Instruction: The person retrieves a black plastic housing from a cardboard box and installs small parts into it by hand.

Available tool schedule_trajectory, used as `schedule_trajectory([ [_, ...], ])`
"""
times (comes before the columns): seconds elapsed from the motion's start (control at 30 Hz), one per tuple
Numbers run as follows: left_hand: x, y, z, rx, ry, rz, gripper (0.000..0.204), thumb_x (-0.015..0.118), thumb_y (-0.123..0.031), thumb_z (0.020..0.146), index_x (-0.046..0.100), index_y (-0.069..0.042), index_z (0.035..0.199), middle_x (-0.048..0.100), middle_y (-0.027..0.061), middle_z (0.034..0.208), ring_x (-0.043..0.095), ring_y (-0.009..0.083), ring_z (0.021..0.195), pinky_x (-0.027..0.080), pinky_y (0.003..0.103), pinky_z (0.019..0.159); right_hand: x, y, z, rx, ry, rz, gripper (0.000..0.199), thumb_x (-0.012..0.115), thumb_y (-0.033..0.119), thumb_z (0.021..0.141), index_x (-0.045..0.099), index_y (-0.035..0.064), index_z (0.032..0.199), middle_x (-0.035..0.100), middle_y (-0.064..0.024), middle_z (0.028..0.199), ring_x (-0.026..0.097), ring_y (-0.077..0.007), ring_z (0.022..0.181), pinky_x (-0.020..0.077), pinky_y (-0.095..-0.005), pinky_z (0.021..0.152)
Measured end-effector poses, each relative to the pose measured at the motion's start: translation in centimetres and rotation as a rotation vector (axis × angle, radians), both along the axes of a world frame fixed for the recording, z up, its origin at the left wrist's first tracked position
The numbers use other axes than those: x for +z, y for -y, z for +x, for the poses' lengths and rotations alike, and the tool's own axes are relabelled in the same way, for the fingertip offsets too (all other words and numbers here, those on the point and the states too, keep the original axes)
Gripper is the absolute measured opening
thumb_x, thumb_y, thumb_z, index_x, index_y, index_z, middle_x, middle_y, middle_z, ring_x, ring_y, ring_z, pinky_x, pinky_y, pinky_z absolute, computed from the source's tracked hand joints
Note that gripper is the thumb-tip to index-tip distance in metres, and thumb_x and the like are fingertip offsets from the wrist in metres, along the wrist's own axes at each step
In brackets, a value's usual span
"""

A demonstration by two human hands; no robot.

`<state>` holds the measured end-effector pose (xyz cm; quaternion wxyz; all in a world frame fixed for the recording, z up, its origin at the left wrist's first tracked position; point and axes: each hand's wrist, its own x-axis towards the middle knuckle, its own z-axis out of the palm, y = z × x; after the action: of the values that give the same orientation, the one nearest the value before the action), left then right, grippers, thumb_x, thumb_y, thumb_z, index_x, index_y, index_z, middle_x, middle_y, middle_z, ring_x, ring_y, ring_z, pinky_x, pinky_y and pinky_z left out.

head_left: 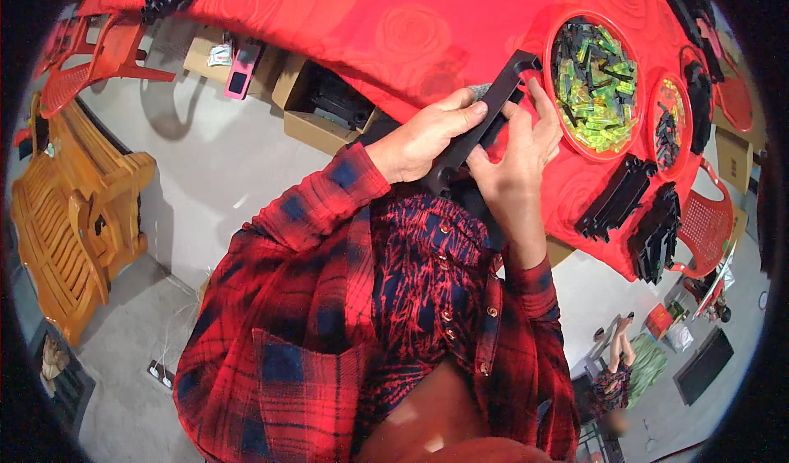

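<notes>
A long black plastic strip-like part (491, 116) with a hooked far end slants between my two hands, just over the table's near edge. My left hand (423, 138) is closed round it from the left, thumb lying along its upper face. From the right, my right hand (518, 155) grips the same part with bent fingers near its far end, its thumb lower down against the side. Something grey shows beside my left fingertips, too covered to name. Just right of the hands, a red oval basin (549, 93) holds many small yellow-green and black plastic pieces.
A red cloth (411, 32) covers the table. A smaller red basin (657, 159) with small pieces stands farther right, near stacked black parts (616, 196). An open carton (316, 134) of black parts sits below the table edge. A wooden bench (78, 216) stands left; another person (615, 381) is lower right.
</notes>
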<state>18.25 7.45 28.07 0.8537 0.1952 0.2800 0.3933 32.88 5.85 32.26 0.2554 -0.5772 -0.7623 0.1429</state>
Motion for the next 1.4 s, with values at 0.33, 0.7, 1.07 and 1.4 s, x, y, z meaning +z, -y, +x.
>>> schedule_trajectory([
  [0.33,-1.2,0.4,0.8,0.119,-0.108,0.005,0.041,0.051,-0.019,0.103,0.044,-0.001,0.139,0.054,0.0053,0.13,0.05,0.0148,0.121,0.04,0.03,0.105,-0.3,-0.1,0.4,-0.038,-0.024,0.015,0.051,0.081,0.014,0.062,0.064,0.008,0.11,0.038,-0.0219,0.147,0.034,-0.0391,0.134,0.0258,-0.053,0.107],
  [0.7,-1.6,0.4,0.4,0.128,-0.094,-0.064,0.038,0.051,-0.014,0.102,0.045,0.0,0.136,0.056,0.0079,0.127,0.055,0.0163,0.117,0.044,0.031,0.103,-0.6,0.0,0.3,-0.024,-0.021,0.023,0.05,0.08,0.014,0.062,0.064,0.0072,0.109,0.04,-0.0206,0.145,0.036,-0.0387,0.131,0.0278,-0.0517,0.105],
  [1.07,-2.2,0.5,0.3,0.119,-0.093,-0.019,0.04,0.052,-0.016,0.102,0.043,-0.001,0.138,0.057,0.0083,0.126,0.057,0.0163,0.115,0.046,0.031,0.101,-0.9,0.3,0.2,-0.038,-0.011,0.034,0.05,0.079,0.014,0.062,0.064,0.0067,0.109,0.04,-0.0201,0.146,0.036,-0.0384,0.131,0.0279,-0.0516,0.105],
  [1.4,-2.3,0.5,0.4,0.114,-0.057,-0.044,0.04,0.053,-0.018,0.101,0.045,-0.001,0.136,0.057,0.0075,0.127,0.055,0.0156,0.117,0.044,0.031,0.102,-1.0,0.2,0.5,0.01,0.017,-0.018,0.052,0.078,0.014,0.065,0.063,0.0062,0.114,0.041,-0.0191,0.145,0.037,-0.0375,0.129,0.0272,-0.0518,0.105],
])
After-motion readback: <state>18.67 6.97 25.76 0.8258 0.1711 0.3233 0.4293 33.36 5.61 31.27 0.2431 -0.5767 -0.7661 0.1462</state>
